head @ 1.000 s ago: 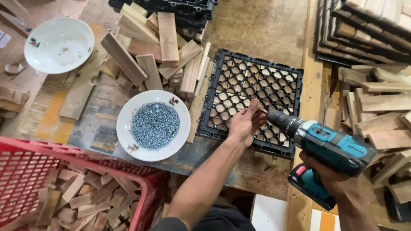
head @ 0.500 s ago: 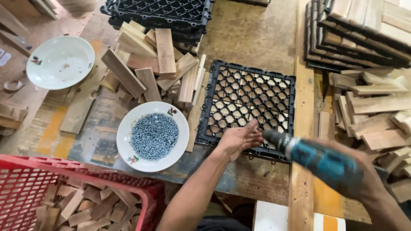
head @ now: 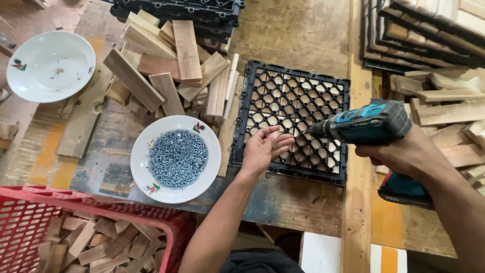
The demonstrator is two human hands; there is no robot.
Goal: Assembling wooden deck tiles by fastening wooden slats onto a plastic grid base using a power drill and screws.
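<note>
Centrally, the left hand (head: 265, 149) is laid on the near part of a black plastic lattice tile (head: 293, 119), its fingers pinched narrowly together where the drill's tip meets them; whatever small thing is held between them cannot be made out. A teal and black cordless drill (head: 369, 124) is gripped by the right hand (head: 404, 154), closed fully around the handle. The drill's long axis is set nearly level, and its bit is pointed leftward, across the tile toward the left fingertips. The tile is laid flat on a worn, stained wooden workbench (head: 298, 30), just right of a white bowl of small grey screws (head: 176, 158). Beyond the bowl, a loose heap of short wooden slats (head: 166, 65) is piled, and an emptier white bowl (head: 49, 65) is set at the far left. A red plastic crate (head: 76, 232) holding wood offcuts is seen at the near left, while more slats and stacked black tiles (head: 429, 35) are ranged along the right side and far edge.
</note>
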